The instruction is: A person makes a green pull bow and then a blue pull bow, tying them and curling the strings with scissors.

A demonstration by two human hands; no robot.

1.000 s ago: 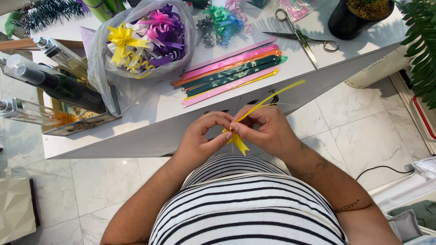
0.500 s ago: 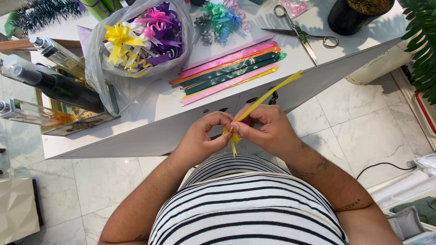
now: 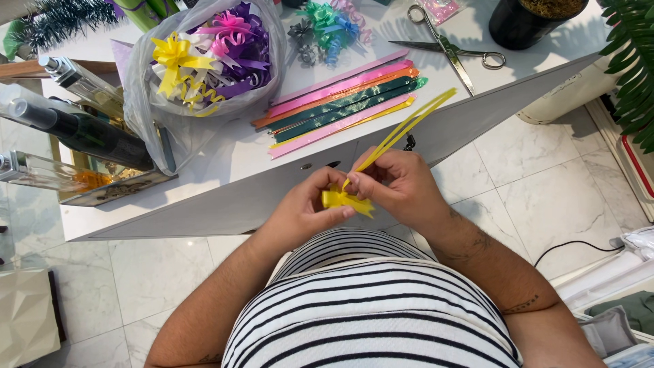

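My left hand point(image 3: 310, 208) and my right hand point(image 3: 395, 184) meet close to my striped shirt, both pinching a yellow ribbon point(image 3: 402, 129). The ribbon's gathered loops point(image 3: 344, 201) bunch between my fingers, and its long tails rise diagonally up to the right over the table edge. A fan of flat ribbon strips point(image 3: 340, 102) in pink, orange, green and yellow lies on the white table point(image 3: 225, 157) just beyond my hands.
A clear plastic bag of finished bows point(image 3: 204, 54) sits at the back left. Bottles point(image 3: 82, 129) stand on a tray at the left. Scissors point(image 3: 449, 48) and a dark pot point(image 3: 531, 20) lie at the back right; small bows point(image 3: 327, 24) behind the strips.
My hands have shifted slightly and the yellow loops now show more between my fingers. The ribbon tails stay pointing up to the right.
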